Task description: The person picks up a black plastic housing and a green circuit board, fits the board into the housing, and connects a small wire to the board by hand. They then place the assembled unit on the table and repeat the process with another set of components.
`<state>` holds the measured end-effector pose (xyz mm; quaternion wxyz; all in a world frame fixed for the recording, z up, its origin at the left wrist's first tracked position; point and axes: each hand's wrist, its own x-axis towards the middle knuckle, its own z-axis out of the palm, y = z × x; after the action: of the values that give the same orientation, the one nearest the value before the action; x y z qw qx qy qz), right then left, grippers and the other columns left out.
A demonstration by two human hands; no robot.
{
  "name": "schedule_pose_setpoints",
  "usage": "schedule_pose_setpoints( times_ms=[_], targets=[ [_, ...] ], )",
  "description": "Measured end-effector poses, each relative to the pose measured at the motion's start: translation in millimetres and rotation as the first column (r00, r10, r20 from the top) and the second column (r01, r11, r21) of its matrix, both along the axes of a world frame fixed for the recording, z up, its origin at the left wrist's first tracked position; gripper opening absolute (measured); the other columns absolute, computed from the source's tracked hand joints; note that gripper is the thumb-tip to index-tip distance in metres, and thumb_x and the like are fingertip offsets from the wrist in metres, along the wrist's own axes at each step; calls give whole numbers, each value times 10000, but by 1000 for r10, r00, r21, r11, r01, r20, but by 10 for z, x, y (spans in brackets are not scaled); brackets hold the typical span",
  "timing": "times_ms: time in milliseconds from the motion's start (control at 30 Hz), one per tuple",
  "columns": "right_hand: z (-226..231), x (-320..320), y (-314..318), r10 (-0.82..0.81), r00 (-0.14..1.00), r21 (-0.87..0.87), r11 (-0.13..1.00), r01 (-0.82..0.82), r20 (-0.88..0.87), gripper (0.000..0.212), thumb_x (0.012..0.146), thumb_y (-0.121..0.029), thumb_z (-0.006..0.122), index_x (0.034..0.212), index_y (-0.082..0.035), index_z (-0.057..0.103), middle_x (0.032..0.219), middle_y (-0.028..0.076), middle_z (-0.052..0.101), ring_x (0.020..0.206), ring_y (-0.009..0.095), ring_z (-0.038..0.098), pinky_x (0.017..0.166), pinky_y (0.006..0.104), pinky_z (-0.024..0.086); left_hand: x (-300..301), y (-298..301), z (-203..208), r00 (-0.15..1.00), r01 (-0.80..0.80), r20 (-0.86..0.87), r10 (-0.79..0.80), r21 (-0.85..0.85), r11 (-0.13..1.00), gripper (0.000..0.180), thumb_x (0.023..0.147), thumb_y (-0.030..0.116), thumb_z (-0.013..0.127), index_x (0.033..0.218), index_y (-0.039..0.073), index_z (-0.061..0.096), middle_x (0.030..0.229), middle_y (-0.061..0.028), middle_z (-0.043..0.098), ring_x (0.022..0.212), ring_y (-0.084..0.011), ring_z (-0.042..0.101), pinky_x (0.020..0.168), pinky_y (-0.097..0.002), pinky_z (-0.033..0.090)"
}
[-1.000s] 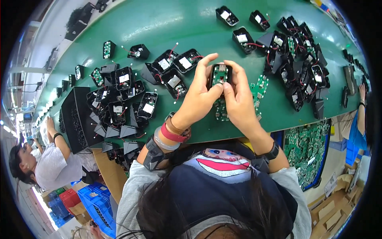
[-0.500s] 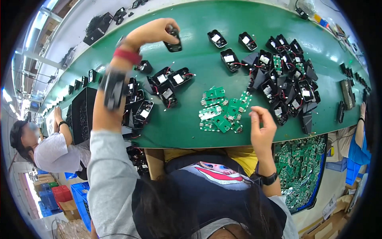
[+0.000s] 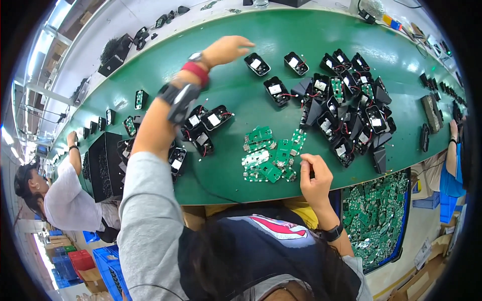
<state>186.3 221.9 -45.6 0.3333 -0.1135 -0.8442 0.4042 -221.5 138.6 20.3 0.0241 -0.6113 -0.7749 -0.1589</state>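
My left hand (image 3: 228, 50) reaches over the far middle of the green table, fingers stretched out and holding nothing. Just right of its fingertips sits an open black housing (image 3: 257, 64) with a white part inside; a second such housing (image 3: 296, 63) lies farther right. Near the table's front edge my right hand (image 3: 317, 181) is loosely curled, thumb close to the forefinger, with nothing visible in it. Beside it on the left lies a pile of green circuit boards (image 3: 271, 172). Under my left forearm is a group of black housings (image 3: 213, 119), partly hidden by the arm.
A large heap of black housings (image 3: 346, 108) with red wires covers the right side. At left, a housing with a green board (image 3: 140, 99) stands near a black bin (image 3: 111, 145). A crate of circuit boards (image 3: 376, 220) stands below the table edge. People sit at both sides.
My left hand has let go of the black housing it held, and its fingers have straightened. A housing with a green board now shows at the left. The whole view has shifted slightly.
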Motion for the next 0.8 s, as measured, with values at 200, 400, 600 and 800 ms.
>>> schedule_pose_setpoints(
  times_ms=[200,400,600,800],
  targets=[
    [-37,-53,20,-23,1000,-43,999,22,-6,112,826,45,556,916,0,607,728,61,568,616,124,542,567,234,431,237,373,-183,996,-1,86,30,-315,949,388,744,222,666,1107,87,641,1044,-146,649,943,-315,615,844,-376,482],
    [-55,-64,-15,3,1000,8,1000,-3,-2,104,834,36,555,915,6,611,732,56,573,615,106,539,570,224,436,364,-148,265,978,-91,158,134,-251,964,328,785,232,649,1016,-1,654,880,-146,681,781,-260,645,729,-341,504],
    [0,15,22,58,989,-39,998,-53,137,110,855,19,553,942,15,621,777,65,604,664,103,572,585,219,442,1122,-1189,1034,821,-393,556,131,382,837,284,880,206,569,1021,-38,602,837,-43,627,742,-89,560,641,-245,449],
    [241,-227,-84,136,981,-143,983,-116,140,127,863,12,555,972,20,620,831,64,619,706,100,587,629,214,451,2226,-1486,772,390,-622,910,-141,373,688,249,945,163,446,1078,-32,524,969,-148,635,765,-165,617,635,-258,500]
  ],
)
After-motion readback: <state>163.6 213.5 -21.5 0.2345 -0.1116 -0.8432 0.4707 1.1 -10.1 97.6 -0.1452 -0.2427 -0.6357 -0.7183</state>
